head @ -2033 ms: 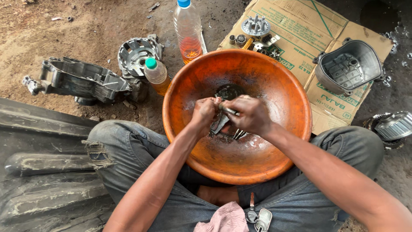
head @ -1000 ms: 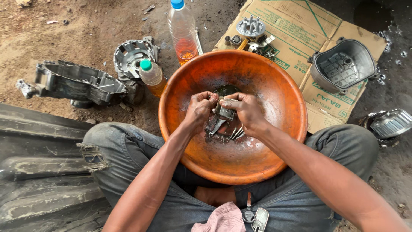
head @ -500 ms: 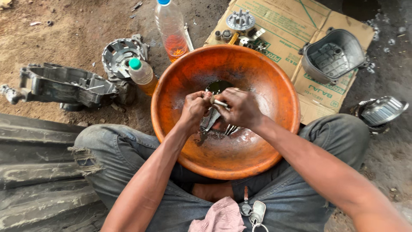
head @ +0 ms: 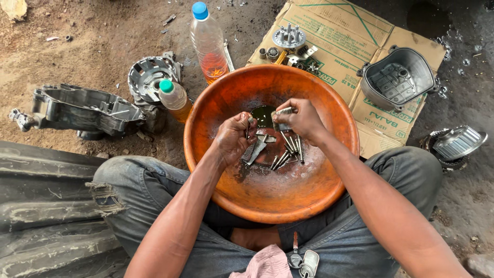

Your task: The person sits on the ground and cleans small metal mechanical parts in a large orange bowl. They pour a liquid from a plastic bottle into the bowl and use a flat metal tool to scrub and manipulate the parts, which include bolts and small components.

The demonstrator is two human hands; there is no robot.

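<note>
A big orange basin (head: 303, 206) rests between my knees, with dark liquid and several long metal bolts (head: 288, 152) at its bottom. My left hand (head: 232, 138) is closed on a small metal part over the basin's middle, just above a flat grey metal piece (head: 254, 150). My right hand (head: 299, 119) pinches a small ridged metal part at its fingertips, close beside the left hand. Both hands look wet and grimy.
Two plastic bottles of orange liquid stand left of the basin, a tall one (head: 208, 44) and a short one (head: 174, 99). Engine casings (head: 82, 109) lie on the dirt. Flattened cardboard (head: 355, 41) holds a clutch part (head: 289, 37) and a grey cover (head: 399, 78). Keys (head: 303, 260) hang at my lap.
The view has shifted a little. My hands have drawn slightly apart above the bolts, each still working a small part.
</note>
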